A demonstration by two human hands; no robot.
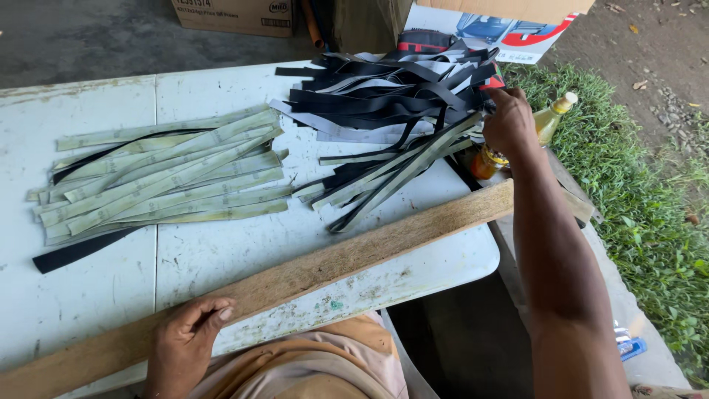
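Observation:
My left hand rests flat on a long wooden plank that lies slantwise across the near edge of a white table. My right hand reaches to the table's far right edge, fingers closed on the ends of some pale green strips that fan out toward me. Behind them lies a tangled heap of black and grey strips. A flatter pile of pale green strips with a few black ones covers the table's left part.
A bottle of yellow liquid stands just right of my right hand, beside the table. Cardboard boxes sit on the ground behind the table. Grass runs along the right side.

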